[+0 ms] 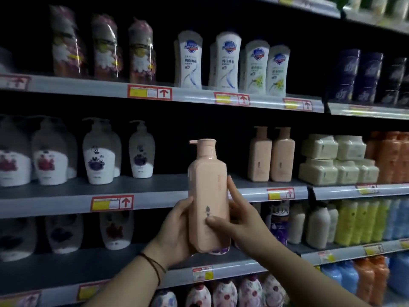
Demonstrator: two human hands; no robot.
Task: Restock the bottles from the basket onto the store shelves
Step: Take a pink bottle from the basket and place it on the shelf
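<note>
While left hand (177, 227) and right hand (241, 220) clasp upright peach pump bottle (208, 191), middle shelf (155, 187) sits seemingly just behind.

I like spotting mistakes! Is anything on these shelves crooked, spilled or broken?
Nothing stands out. The shelved bottles stand upright, with no spill visible. The peach pump bottle is upright, held by the left hand and right hand.
</note>
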